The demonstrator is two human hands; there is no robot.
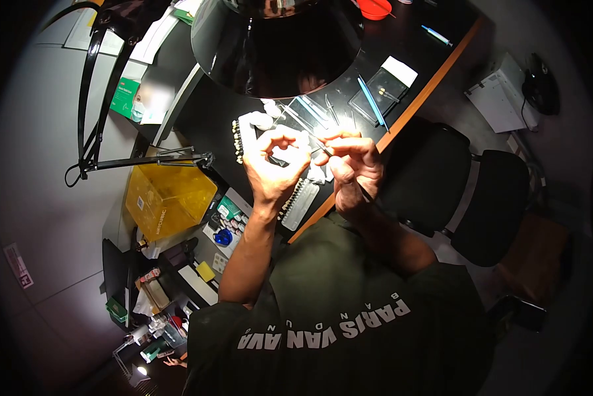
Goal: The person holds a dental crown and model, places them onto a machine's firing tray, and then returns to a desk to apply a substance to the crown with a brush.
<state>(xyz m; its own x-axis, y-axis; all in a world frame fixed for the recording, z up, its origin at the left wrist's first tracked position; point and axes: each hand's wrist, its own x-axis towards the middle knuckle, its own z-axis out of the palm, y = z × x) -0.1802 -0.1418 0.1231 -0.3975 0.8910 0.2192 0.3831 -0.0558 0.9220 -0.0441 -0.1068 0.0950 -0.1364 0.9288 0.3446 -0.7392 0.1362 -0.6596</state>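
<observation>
Under the lamp, my left hand (277, 165) is closed in a pinch, thumb and forefinger forming a ring. Glare hides what its fingertips hold. Close beside it, my right hand (354, 168) grips a slim pen-like tool (365, 193), whose dark rear end sticks out below the hand. The tool's front points toward the left fingertips. A tooth shade guide (301, 204) with a row of tooth-coloured tabs lies below the hands. Another row of tooth tabs (237, 142) stands left of my left hand. Crumpled white tissue (317, 173) sits between the hands.
A black lamp shade (277, 53) hangs just above the hands. Slim tools, a blue-handled one (374, 100) among them, lie near a black tray (382, 92). A yellow box (168, 198) stands left. A black chair (435, 178) is at right, beyond the wooden desk edge (435, 79).
</observation>
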